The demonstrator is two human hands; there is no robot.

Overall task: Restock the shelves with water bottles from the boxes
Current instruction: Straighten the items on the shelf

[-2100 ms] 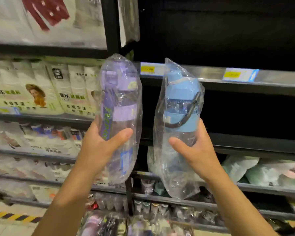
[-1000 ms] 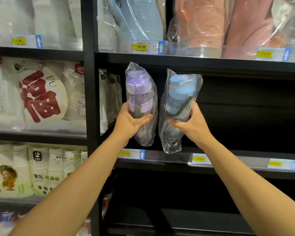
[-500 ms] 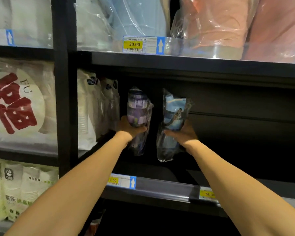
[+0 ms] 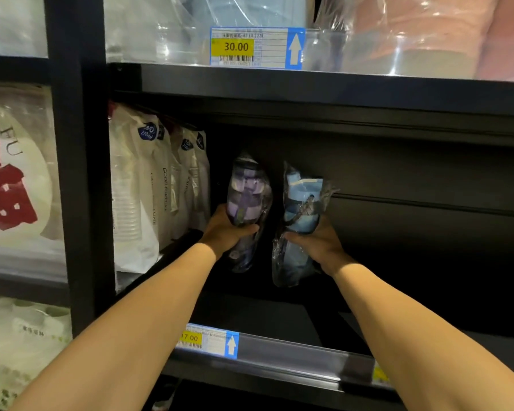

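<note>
Both arms reach deep into a dark black shelf (image 4: 279, 354). My left hand (image 4: 224, 229) grips a purple water bottle (image 4: 247, 194) wrapped in a clear plastic bag, held upright near the shelf's back. My right hand (image 4: 318, 241) grips a blue water bottle (image 4: 301, 203) with a dark strap, also in a clear bag, upright just to the right of the purple one. The bags' lower ends hang at or just above the shelf floor; contact is too dark to tell.
White packs of paper cups (image 4: 143, 197) stand on the same shelf just left of the purple bottle. A black upright post (image 4: 77, 173) divides the bays. The shelf above (image 4: 309, 87) carries bagged goods and a 30.00 price tag (image 4: 255, 48). A 17.00 tag (image 4: 208, 341) sits on the front rail.
Both hands carried the bagged bottles up from in front of me and pushed them deeper into the dark shelf, side by side. The view has moved closer.
</note>
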